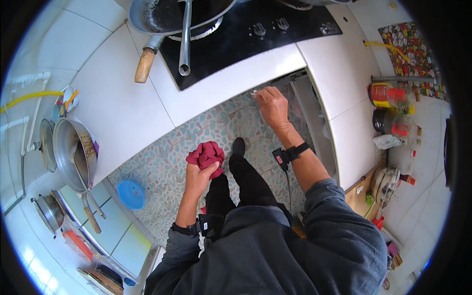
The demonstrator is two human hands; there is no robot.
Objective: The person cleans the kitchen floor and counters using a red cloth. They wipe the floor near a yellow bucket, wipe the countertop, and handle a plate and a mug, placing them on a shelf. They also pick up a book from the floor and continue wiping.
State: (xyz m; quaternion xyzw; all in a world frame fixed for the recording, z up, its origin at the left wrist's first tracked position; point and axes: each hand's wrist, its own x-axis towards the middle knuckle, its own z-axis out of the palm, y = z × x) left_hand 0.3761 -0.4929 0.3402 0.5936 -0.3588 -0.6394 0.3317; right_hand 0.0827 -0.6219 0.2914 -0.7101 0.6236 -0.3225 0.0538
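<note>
My left hand grips a crumpled dark-red cloth, held above the tiled floor in front of my legs. My right hand is near the front edge of the white tiled counter. Its fingers are pinched around a small pale object, too small to identify. Beneath the counter, beside this hand, is an open cabinet space, its inside partly hidden by my arm. Beyond the counter edge lies a black glass gas hob with two knobs.
A wok with a wooden handle rests on the hob, a metal-handled utensil across it. At left stand a metal pan and a blue basin on the floor. Oil bottles and a lidded pot line the right side.
</note>
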